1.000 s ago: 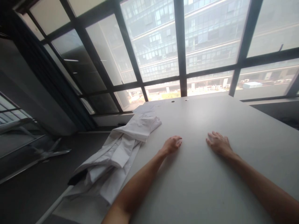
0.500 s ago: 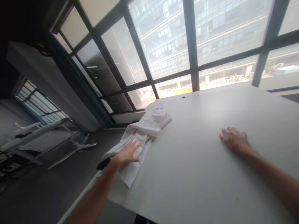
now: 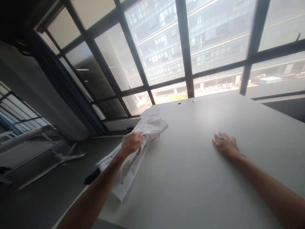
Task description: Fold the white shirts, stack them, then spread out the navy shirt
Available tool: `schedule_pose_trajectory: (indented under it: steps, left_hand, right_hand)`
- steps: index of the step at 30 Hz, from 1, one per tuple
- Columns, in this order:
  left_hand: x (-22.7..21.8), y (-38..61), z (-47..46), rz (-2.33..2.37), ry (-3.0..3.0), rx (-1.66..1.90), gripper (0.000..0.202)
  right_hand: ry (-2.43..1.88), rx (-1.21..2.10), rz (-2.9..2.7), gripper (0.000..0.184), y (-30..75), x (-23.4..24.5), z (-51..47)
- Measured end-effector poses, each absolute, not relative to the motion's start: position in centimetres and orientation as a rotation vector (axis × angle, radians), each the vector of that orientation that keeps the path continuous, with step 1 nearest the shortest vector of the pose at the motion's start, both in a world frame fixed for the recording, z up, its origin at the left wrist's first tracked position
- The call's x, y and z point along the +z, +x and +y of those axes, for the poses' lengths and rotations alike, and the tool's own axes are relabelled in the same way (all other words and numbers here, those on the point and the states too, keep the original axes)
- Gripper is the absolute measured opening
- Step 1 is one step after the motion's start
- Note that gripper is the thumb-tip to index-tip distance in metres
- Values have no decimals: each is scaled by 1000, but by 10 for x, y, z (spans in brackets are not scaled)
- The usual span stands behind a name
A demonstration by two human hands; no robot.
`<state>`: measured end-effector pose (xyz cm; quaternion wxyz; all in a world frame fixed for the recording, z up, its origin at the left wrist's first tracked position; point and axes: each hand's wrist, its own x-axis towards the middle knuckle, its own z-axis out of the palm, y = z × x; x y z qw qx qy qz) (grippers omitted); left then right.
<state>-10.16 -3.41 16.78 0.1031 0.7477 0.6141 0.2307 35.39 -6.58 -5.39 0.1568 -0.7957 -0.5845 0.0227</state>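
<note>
A crumpled white garment (image 3: 152, 126) lies along the left edge of the white table (image 3: 181, 165), part of it hanging toward the edge. My left hand (image 3: 132, 142) is closed on a fold of this cloth, its fingers partly hidden by the fabric. Well to the right, my right hand (image 3: 225, 143) rests flat on the tabletop with fingers stretched out, holding nothing. Something black (image 3: 91, 176) pokes out from under the garment, beside my left forearm.
Sheets of paper (image 3: 150, 111) lie behind the garment. Two small round holes, one a dark grommet (image 3: 179, 103), sit near the table's far edge. Large windows (image 3: 154, 47) rise beyond it. At left stand a dark curtain (image 3: 64, 82) and a metal-framed table (image 3: 50, 143).
My left hand, spread over the cloth before, has closed on it and lifted a fold slightly. My right hand stays flat on the table. The whole view has shifted to the right.
</note>
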Motion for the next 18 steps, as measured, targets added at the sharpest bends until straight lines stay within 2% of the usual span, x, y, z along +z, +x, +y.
schedule_pose_trajectory:
  steps: [3, 7, 9, 13, 16, 18]
  left_hand:
    - [145, -24, -66, 1538, 2558, 383, 23]
    - [83, 75, -126, 1272, 2699, 42, 24]
    - [58, 112, -156, 1097, 2779, -26, 34]
    - [50, 148, -187, 816, 2781, 53, 70]
    - [62, 143, -171, 774, 2737, 209, 59]
    - [62, 131, -144, 925, 2783, 395, 50]
  right_hand:
    - [-2274, 65, -1673, 52, 352, -51, -66]
    - [-2216, 76, -1626, 45, 358, -47, -63]
    - [-2149, 106, -1546, 43, 369, -46, -60]
    - [-1925, 217, -1306, 39, 401, -49, -54]
    - [-1743, 273, -1138, 33, 419, -56, -48]
    - [-1655, 305, -1067, 31, 422, -60, -45]
